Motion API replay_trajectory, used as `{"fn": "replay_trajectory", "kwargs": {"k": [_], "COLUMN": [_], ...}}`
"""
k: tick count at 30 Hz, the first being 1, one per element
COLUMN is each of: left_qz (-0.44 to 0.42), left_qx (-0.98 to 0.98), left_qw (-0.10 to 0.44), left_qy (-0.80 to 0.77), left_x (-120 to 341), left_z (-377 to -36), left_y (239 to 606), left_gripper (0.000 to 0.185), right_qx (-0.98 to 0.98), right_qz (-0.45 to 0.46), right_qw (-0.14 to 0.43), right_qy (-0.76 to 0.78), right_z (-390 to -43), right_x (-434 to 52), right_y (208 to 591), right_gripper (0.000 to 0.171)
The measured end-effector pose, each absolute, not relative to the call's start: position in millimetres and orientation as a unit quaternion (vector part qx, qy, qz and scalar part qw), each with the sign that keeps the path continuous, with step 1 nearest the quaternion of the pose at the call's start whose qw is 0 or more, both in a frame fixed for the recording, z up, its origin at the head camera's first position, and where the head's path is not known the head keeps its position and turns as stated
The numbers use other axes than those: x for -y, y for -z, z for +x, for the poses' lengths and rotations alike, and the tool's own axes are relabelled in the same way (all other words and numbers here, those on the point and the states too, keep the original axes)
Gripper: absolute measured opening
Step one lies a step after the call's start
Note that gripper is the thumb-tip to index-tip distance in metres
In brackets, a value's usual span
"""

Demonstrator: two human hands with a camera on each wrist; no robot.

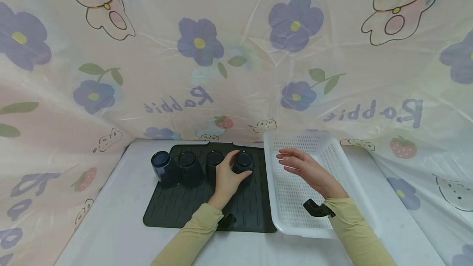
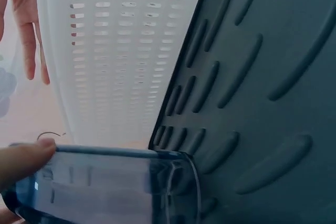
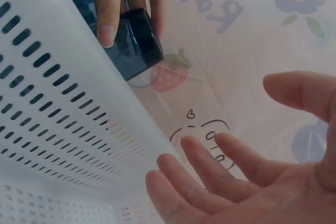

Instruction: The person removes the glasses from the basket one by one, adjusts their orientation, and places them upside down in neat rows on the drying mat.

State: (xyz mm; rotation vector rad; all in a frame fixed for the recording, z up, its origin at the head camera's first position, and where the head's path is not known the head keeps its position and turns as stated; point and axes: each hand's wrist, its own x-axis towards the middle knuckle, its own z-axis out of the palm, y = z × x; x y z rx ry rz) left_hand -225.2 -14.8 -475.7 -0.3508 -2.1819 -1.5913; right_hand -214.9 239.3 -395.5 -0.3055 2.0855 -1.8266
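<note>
My left hand (image 1: 228, 179) grips a dark blue drinking glass (image 1: 244, 162) near its upper end, thumb and fingers around opposite sides. This glass stands base up, at the right end of a row on the black ridged mat (image 1: 207, 214). The left wrist view shows the clear blue wall of the glass (image 2: 105, 182) with its rim end close against the mat. My right hand (image 1: 308, 172) hovers over the white basket (image 1: 272, 204), holding nothing. Its fingers are extended and the thumb stands apart in the right wrist view.
Three more dark glasses stand in the row: one at the far left (image 1: 166, 170), one beside it (image 1: 191, 170), and one next to the left hand (image 1: 213, 162). The perforated basket sits directly right of the mat. A printed curtain (image 1: 244, 81) hangs behind the white table (image 1: 111, 216).
</note>
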Motion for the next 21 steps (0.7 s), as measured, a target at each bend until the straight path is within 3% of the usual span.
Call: {"fn": "replay_trajectory", "kwargs": {"k": [14,21], "left_qz": [-0.145,-0.17], "left_qx": [0.818,0.803], "left_qw": [0.154,0.131], "left_qy": [0.535,0.556], "left_x": [22.6,37.2], "left_z": [-222.3,-214.8], "left_y": [463.0,446.6], "left_gripper": [0.069,0.054], "right_qx": [-0.732,-0.733], "right_qz": [-0.118,-0.105], "right_qw": [0.176,0.171], "right_qy": [0.647,0.65], "right_z": [-216.9,-215.4], "right_x": [-238.7,-240.3], "right_y": [396.7,395.9], "right_gripper": [0.056,0.052]}}
